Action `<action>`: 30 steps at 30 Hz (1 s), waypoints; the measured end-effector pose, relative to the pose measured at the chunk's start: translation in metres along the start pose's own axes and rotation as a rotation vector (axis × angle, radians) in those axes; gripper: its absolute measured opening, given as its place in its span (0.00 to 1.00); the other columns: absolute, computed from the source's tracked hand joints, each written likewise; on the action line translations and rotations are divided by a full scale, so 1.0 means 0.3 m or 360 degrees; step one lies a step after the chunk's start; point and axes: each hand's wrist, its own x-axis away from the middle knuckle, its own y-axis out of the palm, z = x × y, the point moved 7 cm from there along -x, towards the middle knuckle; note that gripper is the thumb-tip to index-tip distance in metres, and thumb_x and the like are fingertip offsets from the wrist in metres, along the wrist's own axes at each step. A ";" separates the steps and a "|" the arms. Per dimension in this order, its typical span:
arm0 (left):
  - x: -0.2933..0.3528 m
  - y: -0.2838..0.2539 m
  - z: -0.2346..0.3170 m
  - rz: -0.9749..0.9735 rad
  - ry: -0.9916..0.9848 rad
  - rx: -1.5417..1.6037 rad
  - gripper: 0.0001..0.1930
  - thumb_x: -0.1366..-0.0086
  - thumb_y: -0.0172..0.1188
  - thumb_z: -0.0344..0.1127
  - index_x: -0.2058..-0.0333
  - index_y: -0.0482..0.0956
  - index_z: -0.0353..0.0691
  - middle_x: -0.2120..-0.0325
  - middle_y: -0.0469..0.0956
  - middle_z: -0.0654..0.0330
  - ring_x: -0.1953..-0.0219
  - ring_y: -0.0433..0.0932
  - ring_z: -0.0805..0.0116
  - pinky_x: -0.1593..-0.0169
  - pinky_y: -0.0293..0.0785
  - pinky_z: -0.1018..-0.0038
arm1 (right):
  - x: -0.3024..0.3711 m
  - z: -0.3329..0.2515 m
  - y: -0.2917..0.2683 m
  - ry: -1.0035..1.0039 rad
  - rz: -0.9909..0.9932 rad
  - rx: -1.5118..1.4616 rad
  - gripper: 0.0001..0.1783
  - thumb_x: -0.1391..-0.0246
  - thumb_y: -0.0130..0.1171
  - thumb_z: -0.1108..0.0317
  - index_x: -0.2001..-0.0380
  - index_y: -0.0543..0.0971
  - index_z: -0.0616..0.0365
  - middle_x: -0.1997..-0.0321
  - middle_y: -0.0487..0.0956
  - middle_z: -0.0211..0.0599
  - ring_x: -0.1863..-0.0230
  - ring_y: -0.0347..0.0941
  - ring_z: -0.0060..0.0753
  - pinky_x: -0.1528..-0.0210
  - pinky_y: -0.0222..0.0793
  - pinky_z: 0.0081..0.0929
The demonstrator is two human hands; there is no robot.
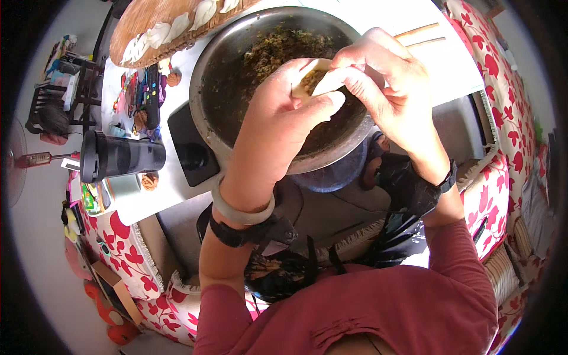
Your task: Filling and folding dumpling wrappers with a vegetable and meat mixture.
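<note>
Between my two hands is a dumpling [309, 83], its pale wrapper partly folded over a yellowish-brown filling. My left hand [290, 106] cups it from the left, thumb along the near side. With thumb and forefinger, my right hand [384, 77] pinches the wrapper's edge at the right. Both hands are above a large metal bowl [204, 112] with chopped, green-flecked filling [275, 53] inside. Part of that filling is hidden behind my hands. Several folded white dumplings [158, 35] lie in a row on a round wooden board [127, 44] at the far left.
A pair of chopsticks [419, 34] lies right of the bowl on the white table [452, 68]. Left of the bowl are a black phone [190, 145], a dark tumbler [121, 155], a walnut [149, 181] and a remote control [152, 97]. Red-flowered covers [121, 254] drape the seats nearby.
</note>
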 end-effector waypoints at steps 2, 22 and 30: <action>0.003 -0.007 0.004 0.0068 -0.0011 -0.0013 0.19 0.39 0.53 0.23 0.48 0.69 0.30 0.56 0.76 0.57 0.55 0.75 0.72 0.51 0.70 0.78 | 0.014 0.023 -0.014 0.0124 0.0141 -0.0192 0.04 0.47 0.61 0.73 0.68 0.80 0.62 0.70 0.78 0.30 0.68 0.73 0.24 0.65 0.68 0.21; -0.003 0.021 0.070 0.0056 0.0167 0.0126 0.21 0.40 0.51 0.20 0.46 0.67 0.29 0.51 0.74 0.53 0.48 0.73 0.68 0.41 0.65 0.72 | 0.118 0.156 0.053 0.0824 0.0267 -0.1275 0.09 0.45 0.61 0.74 0.61 0.81 0.64 0.71 0.81 0.34 0.75 0.74 0.17 0.71 0.71 0.15; 0.000 0.025 0.076 0.0055 0.0204 0.0083 0.20 0.40 0.51 0.21 0.47 0.68 0.29 0.52 0.74 0.54 0.48 0.73 0.68 0.41 0.65 0.72 | 0.122 0.126 0.059 0.0578 0.0373 -0.1412 0.08 0.42 0.57 0.74 0.61 0.79 0.65 0.70 0.79 0.34 0.76 0.74 0.19 0.72 0.71 0.16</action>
